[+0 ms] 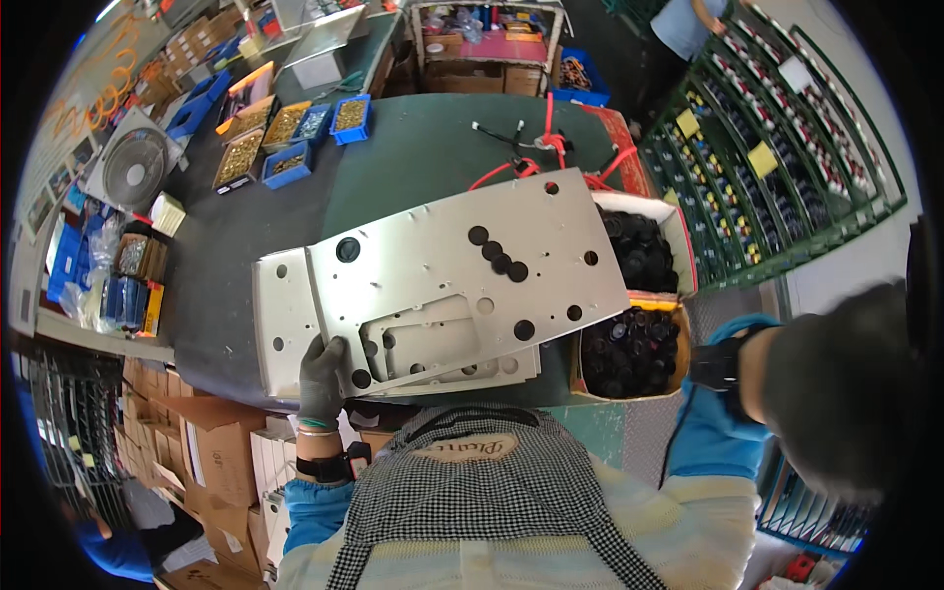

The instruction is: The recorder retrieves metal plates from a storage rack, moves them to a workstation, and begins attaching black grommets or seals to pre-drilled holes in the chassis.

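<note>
A bent sheet-metal panel (423,265) with round holes and a large cutout lies at a slant across the workbench. Several black round caps or grommets sit on its face, with a short row of them (499,254) near the middle. Under its near edge more metal sheets (511,366) show. My left hand (323,379), in a grey glove, grips the panel's near left edge, thumb on top. Raised at the far right, my right hand (846,393) is gloved, dark and very near the camera. Its fingers cannot be made out, nor whether it holds anything.
Right of the panel stand two cartons of black round parts (629,349). Blue bins (351,118) of small metal hardware are at the back left, near a fan (135,169). Red cables (551,143) lie behind the panel. Green racks (757,147) and another person (688,25) are at the right.
</note>
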Demonstrator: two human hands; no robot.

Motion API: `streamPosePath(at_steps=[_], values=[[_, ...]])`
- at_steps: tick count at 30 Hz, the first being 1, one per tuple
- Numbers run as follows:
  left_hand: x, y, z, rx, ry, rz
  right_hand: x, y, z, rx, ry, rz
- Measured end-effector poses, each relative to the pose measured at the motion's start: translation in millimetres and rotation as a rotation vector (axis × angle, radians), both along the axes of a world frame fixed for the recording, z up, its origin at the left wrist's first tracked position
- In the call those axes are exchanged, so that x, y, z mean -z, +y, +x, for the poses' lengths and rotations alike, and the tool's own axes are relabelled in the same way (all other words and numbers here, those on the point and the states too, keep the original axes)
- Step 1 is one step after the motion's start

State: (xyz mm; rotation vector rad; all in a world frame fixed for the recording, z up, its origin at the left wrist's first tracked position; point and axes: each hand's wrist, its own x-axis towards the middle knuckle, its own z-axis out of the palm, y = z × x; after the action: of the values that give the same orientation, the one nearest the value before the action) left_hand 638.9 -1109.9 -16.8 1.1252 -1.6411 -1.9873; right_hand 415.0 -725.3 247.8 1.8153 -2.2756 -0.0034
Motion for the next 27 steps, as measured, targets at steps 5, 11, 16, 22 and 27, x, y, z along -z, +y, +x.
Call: streamPosePath(at_steps=[5,11,16,22,27], values=[[35,-33,6,0.048,0.058,0.157,166,-156,-2,0.207,-0.511,-0.582],[47,-41,17,0.008,0.025,0.11,295,-180,0,0.529,-0.44,-0.242],[48,-46,18,0.047,0.016,0.103,278,-176,-2,0.438,-0.504,-0.457],[22,-49,-3,0.03,0.032,0.192,287,-202,10,0.446,-0.595,-0.522],[26,-57,-11,0.022,0.025,0.123,301,-219,7,0.423,-0.371,-0.52]])
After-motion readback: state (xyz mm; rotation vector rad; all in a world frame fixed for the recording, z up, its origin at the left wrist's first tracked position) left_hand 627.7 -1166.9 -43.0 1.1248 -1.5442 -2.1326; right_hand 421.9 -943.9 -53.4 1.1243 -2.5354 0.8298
